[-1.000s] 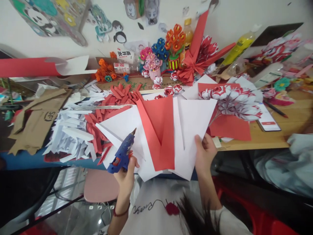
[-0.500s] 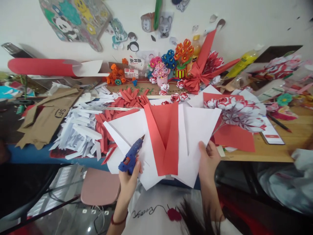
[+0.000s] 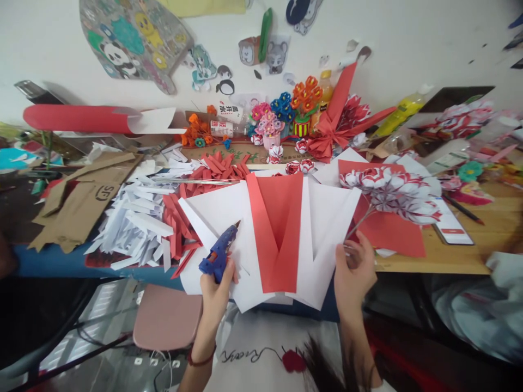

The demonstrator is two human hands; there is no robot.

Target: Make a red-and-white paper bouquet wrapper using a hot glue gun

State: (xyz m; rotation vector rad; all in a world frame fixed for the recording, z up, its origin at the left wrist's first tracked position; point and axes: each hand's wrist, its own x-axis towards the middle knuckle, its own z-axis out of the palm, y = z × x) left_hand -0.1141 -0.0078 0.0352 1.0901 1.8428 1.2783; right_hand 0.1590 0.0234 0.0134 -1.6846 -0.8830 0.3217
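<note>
My left hand (image 3: 216, 286) is wrapped around a blue hot glue gun (image 3: 220, 250), its nozzle tilted up over the white paper. In front of me lies a folded sheet of white paper (image 3: 329, 228) with pointed lower edges. Over its middle sits a red folded paper (image 3: 288, 239) showing a V-shaped overlap. My right hand (image 3: 355, 269) is at the white paper's right edge, its fingers curved and apart from the thumb. Close above those fingers run the thin stems of a bunch of red-and-white paper flowers (image 3: 392, 193); contact with them is unclear.
Heaps of white paper strips (image 3: 131, 218) and red strips (image 3: 220, 166) lie to the left beside brown cardboard (image 3: 85, 198). Small craft flowers (image 3: 267, 128) stand along the wall. At right are a phone (image 3: 455, 228) and a pen (image 3: 463, 209). A pink stool (image 3: 167, 316) stands below.
My right hand has come off the white paper's right edge and shifted slightly right, towards the flower stems. The glue gun stays in my left hand. The camera view has tilted slightly upward.
</note>
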